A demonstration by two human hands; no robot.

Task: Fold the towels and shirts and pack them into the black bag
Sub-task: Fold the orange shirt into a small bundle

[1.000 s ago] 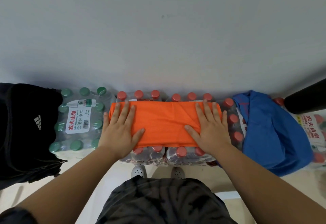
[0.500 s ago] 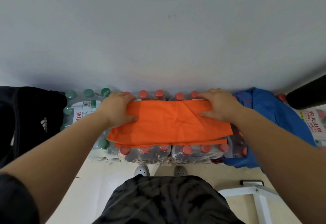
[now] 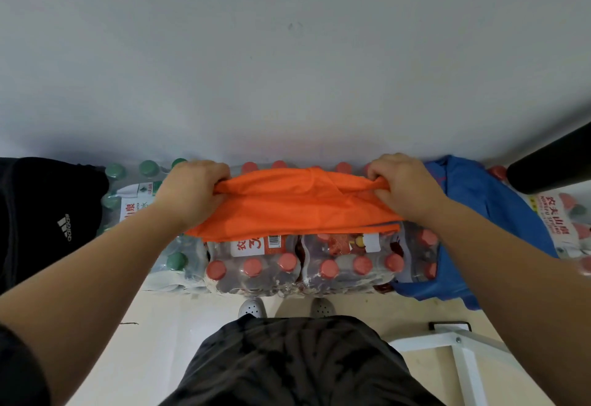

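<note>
Head view shows both hands gripping the far corners of a folded orange cloth [image 3: 297,210]. The left hand [image 3: 192,191] has its fingers curled around the left far corner, and the right hand [image 3: 406,188] has its fingers curled around the right far corner. This cloth is raised at its far edge, and its near edge hangs over the shrink-wrapped packs of red-capped bottles [image 3: 307,264]. At the left lies the black bag [image 3: 48,213] with a white logo, beside a pack of green-capped bottles [image 3: 140,188]. At the right, a crumpled blue garment [image 3: 486,213] lies over more bottles. Below, the person's dark shorts [image 3: 294,364] and the tips of grey shoes [image 3: 252,308] are visible, and a white frame [image 3: 460,351] stands on the floor.
</note>
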